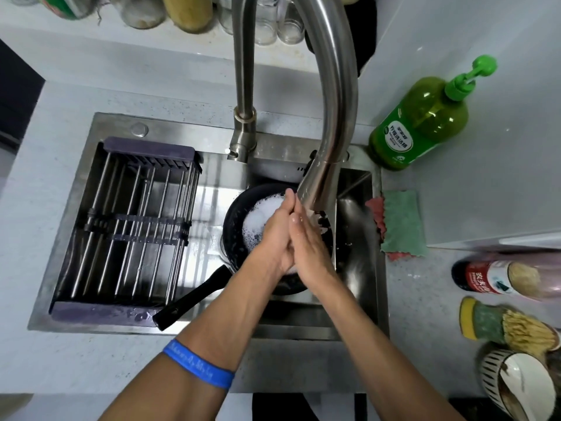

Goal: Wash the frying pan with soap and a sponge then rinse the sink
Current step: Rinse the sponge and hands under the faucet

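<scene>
A black frying pan (235,226) lies in the steel sink (361,268), white foam in its bowl and its handle (191,297) pointing to the near left. Over the pan, right under the faucet spout (321,183), my left hand (274,229) and my right hand (306,241) press together palm to palm with straight fingers. Both look wet, and neither holds anything. I see no sponge in either hand. A green soap bottle (422,123) with a pump stands on the counter to the right of the sink.
A dark drying rack (133,226) fills the sink's left half. A green and pink cloth (400,223) lies on the right rim. Bottles, a yellow-green scrubber (482,322) and a striped cup (516,387) crowd the right counter. Jars line the back wall.
</scene>
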